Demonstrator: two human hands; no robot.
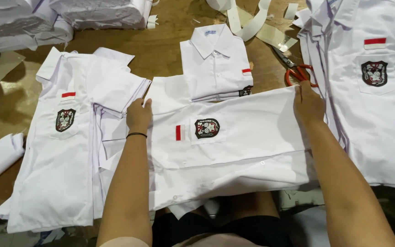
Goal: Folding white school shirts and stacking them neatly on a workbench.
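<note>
A white shirt (234, 151) lies sideways across the tabletop (170, 55), front up, its badge pocket showing. The left hand (139, 115) pinches the collar end with fingers closed on the cloth; the right hand (308, 104) grips the far hem the same way. The shirt overlaps the folded shirt (216, 64) behind it, so a pull could drag that neat fold askew. Red-handled scissors (300, 73) sit just beside the right hand, and the hem may snag on them.
</note>
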